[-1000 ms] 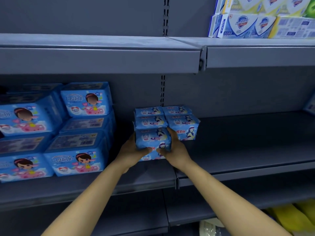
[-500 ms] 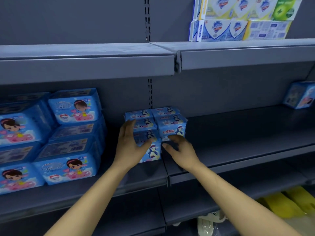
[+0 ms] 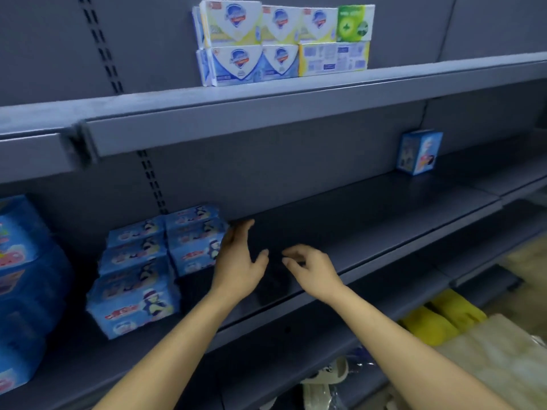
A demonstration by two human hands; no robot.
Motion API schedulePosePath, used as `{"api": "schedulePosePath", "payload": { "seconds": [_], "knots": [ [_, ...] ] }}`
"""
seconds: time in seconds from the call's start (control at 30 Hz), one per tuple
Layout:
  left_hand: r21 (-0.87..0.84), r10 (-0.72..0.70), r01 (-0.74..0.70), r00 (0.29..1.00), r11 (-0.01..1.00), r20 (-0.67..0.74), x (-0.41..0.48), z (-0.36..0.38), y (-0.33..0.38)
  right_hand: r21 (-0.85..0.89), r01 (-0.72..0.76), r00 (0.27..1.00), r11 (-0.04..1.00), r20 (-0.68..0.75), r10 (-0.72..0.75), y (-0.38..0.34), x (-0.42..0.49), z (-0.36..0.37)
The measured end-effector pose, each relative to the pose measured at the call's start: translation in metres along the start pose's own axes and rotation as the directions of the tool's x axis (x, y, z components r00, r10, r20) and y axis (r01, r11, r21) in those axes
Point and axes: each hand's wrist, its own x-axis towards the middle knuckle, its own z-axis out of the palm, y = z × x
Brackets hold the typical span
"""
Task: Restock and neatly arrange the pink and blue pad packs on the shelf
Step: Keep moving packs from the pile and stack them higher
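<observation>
Two side-by-side stacks of blue pad packs [image 3: 165,255] stand at the left of the middle shelf [image 3: 370,214]. Our left hand [image 3: 239,261], fingers [image 3: 236,233] straight and spread, sits just beside them. Our right hand [image 3: 313,267] hovers nearby, fingers loosely curled, holding nothing.

single head view, aimed forward and slightly down at the shelf [image 3: 384,220] from close range, tilted; both forearms are seen.
</observation>
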Motion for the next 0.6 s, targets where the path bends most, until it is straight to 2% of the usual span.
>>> {"api": "schedulePosePath", "payload": {
  "seconds": [0.2, 0.33, 0.6],
  "knots": [
    [0.012, -0.009, 0.007, 0.995, 1.000, 0.102, 0.035, 0.083, 0.071, -0.048, -0.042, 0.996, 0.998, -0.085, 0.038, 0.059, 0.007, -0.097],
    [0.042, -0.024, 0.017, 0.982, 0.999, 0.189, 0.049, 0.134, 0.112, -0.146, -0.044, 0.991, 0.988, -0.128, 0.025, 0.097, 0.008, -0.153],
    [0.167, -0.016, -0.044, 0.940, 0.985, 0.340, 0.095, 0.196, 0.148, -0.210, -0.113, 0.976, 0.971, -0.207, 0.069, 0.146, 0.033, -0.215]
  ]
}}
